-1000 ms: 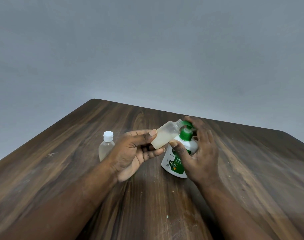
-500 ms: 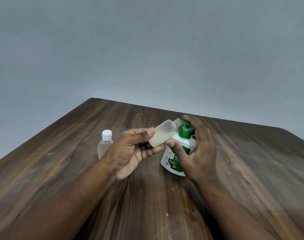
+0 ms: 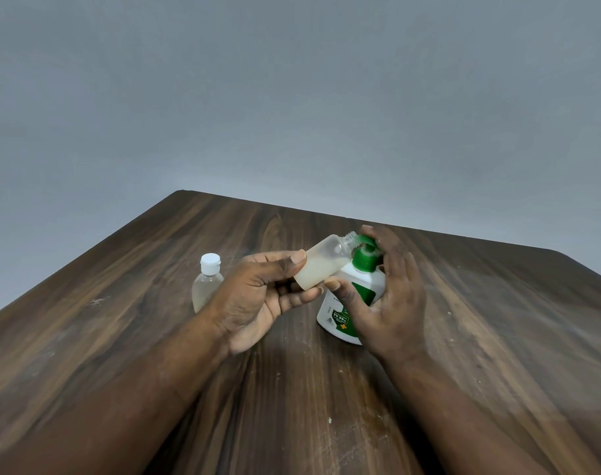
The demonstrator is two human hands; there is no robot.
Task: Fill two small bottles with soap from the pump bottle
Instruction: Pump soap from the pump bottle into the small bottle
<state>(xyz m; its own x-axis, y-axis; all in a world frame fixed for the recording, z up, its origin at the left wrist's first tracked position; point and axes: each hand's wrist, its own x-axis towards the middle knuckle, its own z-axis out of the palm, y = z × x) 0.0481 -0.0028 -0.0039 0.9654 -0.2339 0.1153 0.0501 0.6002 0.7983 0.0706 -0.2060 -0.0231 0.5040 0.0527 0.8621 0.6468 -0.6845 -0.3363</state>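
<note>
The light is soft and a bit dim. The grey wall (image 3: 292,97) is palest just above the far edge of the table (image 3: 497,320) and darker toward the top corners. A soft dark shadow lies on the wood under the left hand (image 3: 254,296) and right hand (image 3: 391,303). Pale shine sits on the wood at the left and lower right. The pump bottle (image 3: 328,315) and small bottle (image 3: 321,267) look sharp. The arms at the bottom look big, stretched and blurry.
</note>
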